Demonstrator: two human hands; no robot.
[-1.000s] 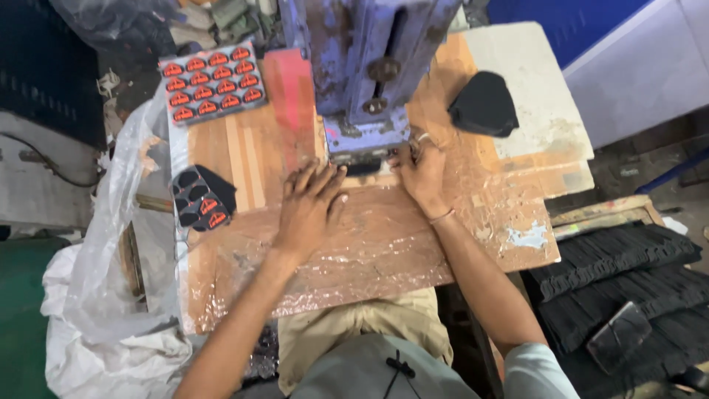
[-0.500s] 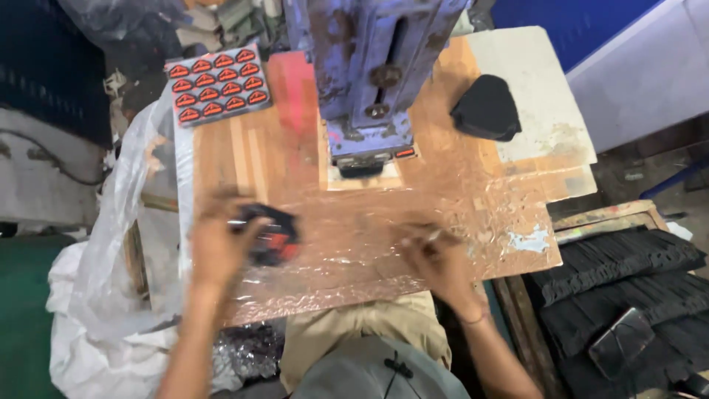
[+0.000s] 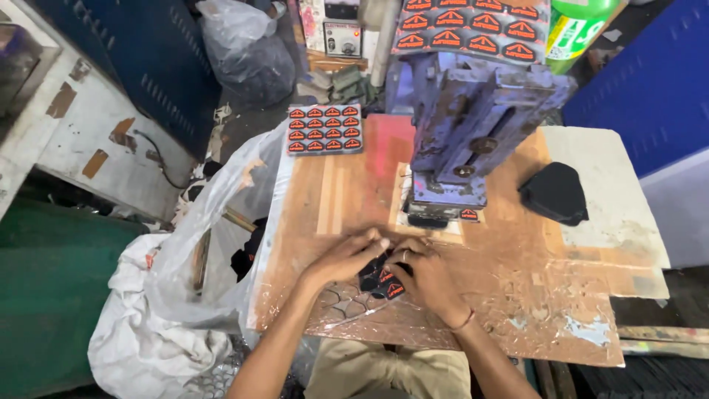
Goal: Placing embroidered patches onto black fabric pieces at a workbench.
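Both my hands meet at the front middle of the wooden worktable (image 3: 347,192). My left hand (image 3: 346,257) and my right hand (image 3: 427,275) together grip a small black piece with red-orange badges (image 3: 379,279), pressing it against the clear plastic film on the table. The piece lies a little in front of the base of the blue-purple press machine (image 3: 465,125). Under the press head sits a black die (image 3: 430,219) with one red badge (image 3: 468,215) beside it.
A sheet of several red badges (image 3: 323,129) lies at the table's back left. A black shaped piece (image 3: 555,193) rests at the right on a white board. A clear plastic bag (image 3: 207,251) hangs off the left edge. Another badge sheet (image 3: 473,29) sits atop the press.
My left hand came back from the table's left side with the black badge piece. My right hand moved left to join it at the front middle. The camera view also shifted.
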